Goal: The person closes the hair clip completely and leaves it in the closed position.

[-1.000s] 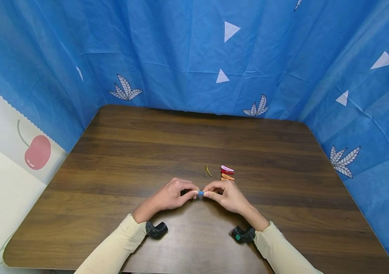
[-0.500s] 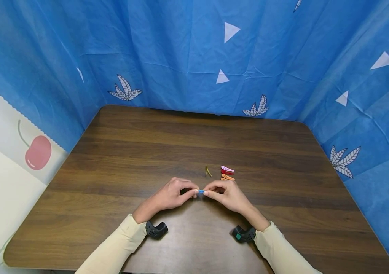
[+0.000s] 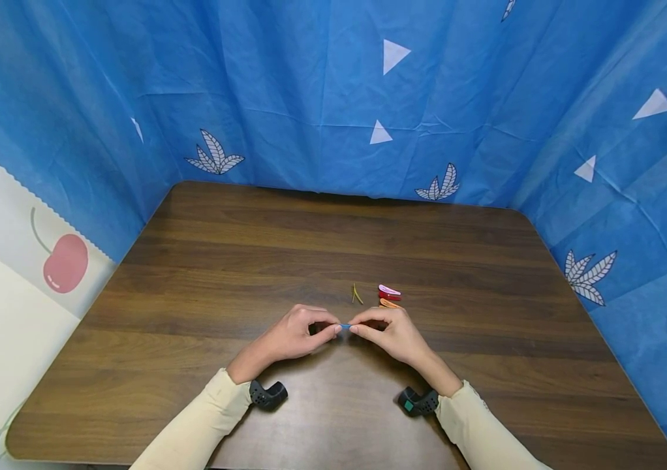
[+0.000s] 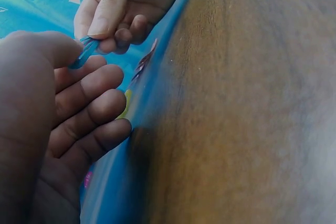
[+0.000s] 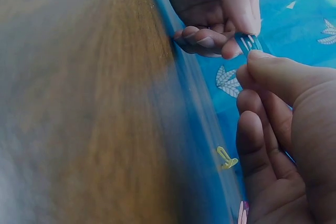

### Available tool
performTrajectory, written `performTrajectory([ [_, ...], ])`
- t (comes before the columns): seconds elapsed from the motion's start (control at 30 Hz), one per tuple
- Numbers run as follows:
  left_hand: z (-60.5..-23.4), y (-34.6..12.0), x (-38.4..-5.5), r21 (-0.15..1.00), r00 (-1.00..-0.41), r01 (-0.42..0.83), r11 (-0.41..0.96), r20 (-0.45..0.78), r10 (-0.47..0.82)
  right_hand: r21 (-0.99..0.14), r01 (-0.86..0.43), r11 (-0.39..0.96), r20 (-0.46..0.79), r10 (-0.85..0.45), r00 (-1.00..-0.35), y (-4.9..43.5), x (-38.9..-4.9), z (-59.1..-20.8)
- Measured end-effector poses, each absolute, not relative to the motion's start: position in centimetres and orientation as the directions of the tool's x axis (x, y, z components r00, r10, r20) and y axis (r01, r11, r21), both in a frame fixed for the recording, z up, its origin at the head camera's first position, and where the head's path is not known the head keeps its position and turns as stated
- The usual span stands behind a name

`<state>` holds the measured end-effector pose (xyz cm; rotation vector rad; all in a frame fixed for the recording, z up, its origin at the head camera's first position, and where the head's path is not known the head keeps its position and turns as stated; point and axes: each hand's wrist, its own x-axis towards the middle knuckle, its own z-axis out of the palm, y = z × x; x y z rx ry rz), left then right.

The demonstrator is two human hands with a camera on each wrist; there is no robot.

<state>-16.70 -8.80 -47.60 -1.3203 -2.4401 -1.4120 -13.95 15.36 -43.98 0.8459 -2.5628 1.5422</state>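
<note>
Over the brown table (image 3: pixel 239 261), a blue snap hair clip (image 4: pixel 85 52) pinched from both ends

Just above the near half of the wood grain, I hold the clip stretched between my two hands. My left hand (image 3: pixel 301 334) grips one end between thumb and index finger, the other fingers bent loosely below. My right hand (image 3: pixel 389 334) pinches the opposite end in the same way, its spare fingers also half curled, so only a short middle piece shows between my fingertips.

Beyond my hands, a yellow snap clip (image 3: pixel 357 294) lies on the tabletop, its two arms spread in a narrow V. To its right, three more lie close together in a row: a lilac-pink clip (image 3: pixel 389 289) farthest from me, a red clip (image 3: pixel 389 296) next, and an orange clip (image 3: pixel 389 303) nearest my right hand. Behind the table hangs a blue curtain (image 3: pixel 310 78) printed with white triangles and leaves.
</note>
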Motion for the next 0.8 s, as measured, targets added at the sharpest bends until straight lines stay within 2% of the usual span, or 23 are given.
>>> performTrajectory([
  [0.4, -47.5, -8.9, -16.7, 0.713, -0.660, 0.652, 0.259, 0.366, 0.656, -0.800, -0.508, 0.318, 0.349, -0.442, -0.826, 15.4, -14.0, -44.0],
  [0.8, -47.6, -8.8, -16.7, 0.703, -0.685, 0.651, 0.286, 0.381, 0.621, -0.798, -0.488, 0.353, 0.320, -0.439, -0.840, 16.5, -15.4, -47.3],
])
